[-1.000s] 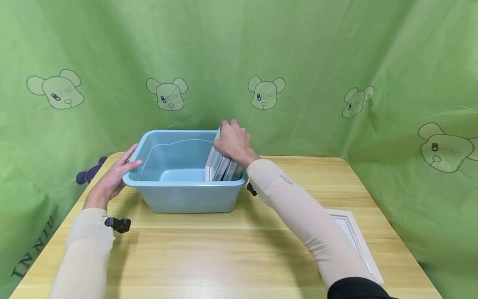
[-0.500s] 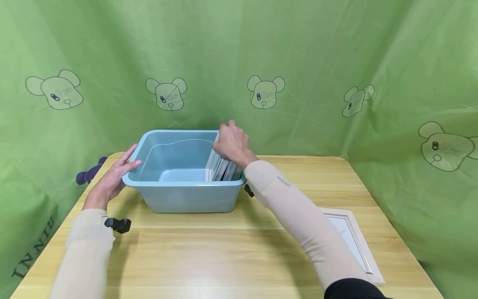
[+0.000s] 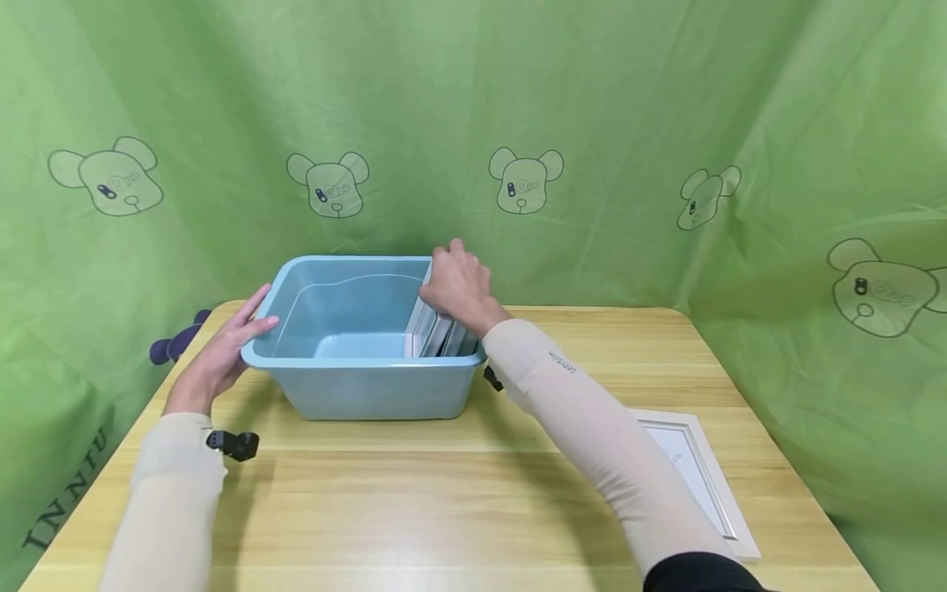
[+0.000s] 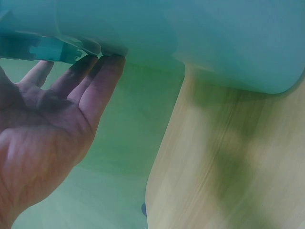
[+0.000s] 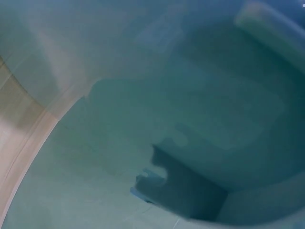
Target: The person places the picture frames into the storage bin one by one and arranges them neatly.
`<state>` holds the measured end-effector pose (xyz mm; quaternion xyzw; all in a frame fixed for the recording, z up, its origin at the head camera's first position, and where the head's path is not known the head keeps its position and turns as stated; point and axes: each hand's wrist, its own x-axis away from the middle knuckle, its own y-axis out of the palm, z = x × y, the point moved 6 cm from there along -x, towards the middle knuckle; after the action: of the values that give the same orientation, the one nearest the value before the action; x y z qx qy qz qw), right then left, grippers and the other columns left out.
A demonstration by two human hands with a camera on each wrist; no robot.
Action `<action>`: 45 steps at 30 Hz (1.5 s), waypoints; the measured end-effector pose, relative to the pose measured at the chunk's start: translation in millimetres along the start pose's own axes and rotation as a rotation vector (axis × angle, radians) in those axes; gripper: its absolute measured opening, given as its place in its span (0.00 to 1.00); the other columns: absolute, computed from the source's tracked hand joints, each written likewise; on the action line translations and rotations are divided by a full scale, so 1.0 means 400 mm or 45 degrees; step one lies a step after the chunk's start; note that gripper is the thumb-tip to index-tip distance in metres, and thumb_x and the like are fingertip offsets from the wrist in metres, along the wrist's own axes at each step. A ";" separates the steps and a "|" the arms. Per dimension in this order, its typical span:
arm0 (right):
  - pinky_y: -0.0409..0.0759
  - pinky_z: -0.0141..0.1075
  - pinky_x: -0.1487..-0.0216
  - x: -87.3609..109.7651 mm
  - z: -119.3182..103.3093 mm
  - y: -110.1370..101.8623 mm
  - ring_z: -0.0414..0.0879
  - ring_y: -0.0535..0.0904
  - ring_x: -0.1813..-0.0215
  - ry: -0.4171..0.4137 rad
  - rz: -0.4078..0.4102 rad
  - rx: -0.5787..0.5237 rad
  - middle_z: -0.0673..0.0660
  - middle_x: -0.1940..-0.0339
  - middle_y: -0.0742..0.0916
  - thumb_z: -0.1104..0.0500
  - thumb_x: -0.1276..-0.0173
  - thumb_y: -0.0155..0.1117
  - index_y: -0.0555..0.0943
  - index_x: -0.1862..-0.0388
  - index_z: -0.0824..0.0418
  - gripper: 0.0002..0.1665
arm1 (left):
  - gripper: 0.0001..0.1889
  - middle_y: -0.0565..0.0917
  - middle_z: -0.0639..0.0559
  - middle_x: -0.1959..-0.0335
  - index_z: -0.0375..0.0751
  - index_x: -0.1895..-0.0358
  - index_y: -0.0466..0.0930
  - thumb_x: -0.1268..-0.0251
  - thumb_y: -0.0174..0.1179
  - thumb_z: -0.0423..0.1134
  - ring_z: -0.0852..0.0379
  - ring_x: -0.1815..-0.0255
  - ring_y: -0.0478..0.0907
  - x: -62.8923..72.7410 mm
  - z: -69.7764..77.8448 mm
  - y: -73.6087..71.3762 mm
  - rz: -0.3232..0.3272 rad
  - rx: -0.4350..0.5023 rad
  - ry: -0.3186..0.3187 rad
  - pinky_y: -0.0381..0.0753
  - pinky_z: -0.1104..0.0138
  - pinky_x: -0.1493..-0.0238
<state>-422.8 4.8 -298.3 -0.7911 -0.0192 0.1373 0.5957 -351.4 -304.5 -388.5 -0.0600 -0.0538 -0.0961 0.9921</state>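
Note:
A light blue plastic basin (image 3: 362, 390) stands on the table in the head view. Its left end is held by my left hand (image 3: 222, 349), thumb over the rim and fingers outside; the left wrist view shows those fingertips (image 4: 114, 67) against the wall under the rim. Several white-edged picture frames (image 3: 414, 333) stand side by side on edge, slightly tilted, at the basin's right end. My right hand (image 3: 460, 288) grips the top of these frames, its fingertips hidden behind them. In the right wrist view only blurred basin walls and part of a pale edge (image 5: 274, 28) show.
Another white picture frame (image 3: 703, 477) lies flat on the right of the wooden table (image 3: 414, 501), partly under the right forearm. A green curtain (image 3: 621, 99) surrounds the table. Something purple (image 3: 176, 344) sits beyond the left edge.
The right hand and forearm have shifted slightly left, uncovering more of the flat frame. Left hand and basin keep their place.

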 end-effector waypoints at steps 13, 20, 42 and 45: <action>0.76 0.43 0.48 0.032 0.024 -0.021 0.49 0.68 0.43 -0.025 -0.020 -0.089 0.57 0.37 0.74 0.42 0.34 0.57 0.70 0.31 0.51 0.34 | 0.37 0.26 0.49 0.21 0.74 0.24 0.32 0.25 0.47 0.51 0.34 0.22 0.41 -0.003 0.000 0.003 0.009 -0.025 -0.022 0.51 0.42 0.25; 0.71 0.46 0.43 0.064 0.047 -0.027 0.50 0.66 0.39 -0.117 0.025 -0.163 0.56 0.35 0.73 0.41 0.32 0.53 0.68 0.30 0.47 0.33 | 0.37 0.26 0.49 0.20 0.76 0.25 0.33 0.25 0.48 0.51 0.34 0.21 0.41 -0.001 -0.002 -0.002 0.002 -0.027 -0.018 0.64 0.52 0.28; 0.59 0.62 0.29 0.182 0.177 -0.043 0.56 0.60 0.26 -0.323 0.024 -0.223 0.58 0.25 0.65 0.37 0.27 0.48 0.61 0.26 0.40 0.33 | 0.37 0.26 0.49 0.21 0.75 0.24 0.33 0.25 0.48 0.50 0.33 0.22 0.42 -0.001 -0.002 0.004 -0.013 0.006 -0.006 0.78 0.74 0.48; 0.61 0.62 0.30 0.197 0.188 -0.046 0.56 0.61 0.27 -0.338 0.002 -0.219 0.58 0.24 0.64 0.36 0.27 0.47 0.60 0.25 0.40 0.34 | 0.38 0.26 0.48 0.21 0.72 0.24 0.32 0.25 0.48 0.50 0.32 0.22 0.42 -0.001 -0.003 0.002 -0.010 0.005 -0.007 0.78 0.74 0.49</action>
<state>-362.5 96.0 -315.1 -0.8142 -0.1087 0.2390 0.5179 -351.6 -303.8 -389.7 -0.0582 -0.0570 -0.0997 0.9917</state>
